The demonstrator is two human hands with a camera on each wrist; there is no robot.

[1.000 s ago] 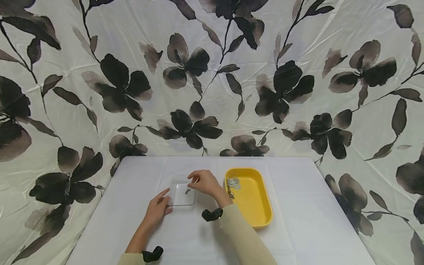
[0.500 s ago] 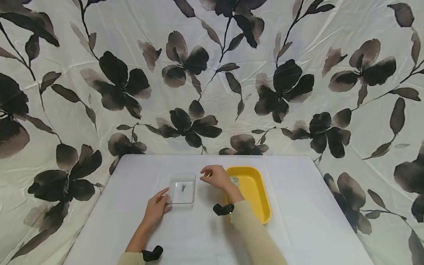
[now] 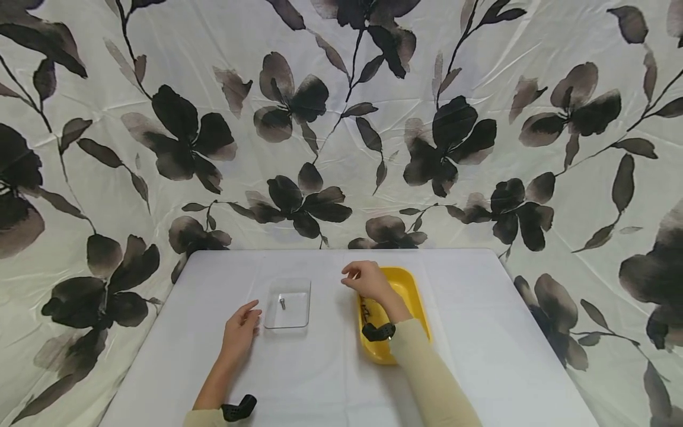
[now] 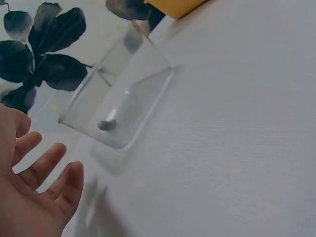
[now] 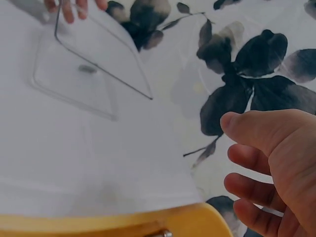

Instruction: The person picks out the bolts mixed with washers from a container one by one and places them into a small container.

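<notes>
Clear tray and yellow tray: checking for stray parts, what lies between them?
Only bare white table between the clear tray and the yellow tray, per the head view.

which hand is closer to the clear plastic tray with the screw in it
Left. The left hand rests on the table just beside the clear tray, not touching. The right hand hovers over the yellow tray, farther away.

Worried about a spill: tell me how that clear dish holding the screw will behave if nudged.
The clear dish looks thin, so probably light and apt to slide on the smooth tablecloth. Low and flat-bottomed, it seems unlikely to tip. The screw lies loose and may roll.
</notes>
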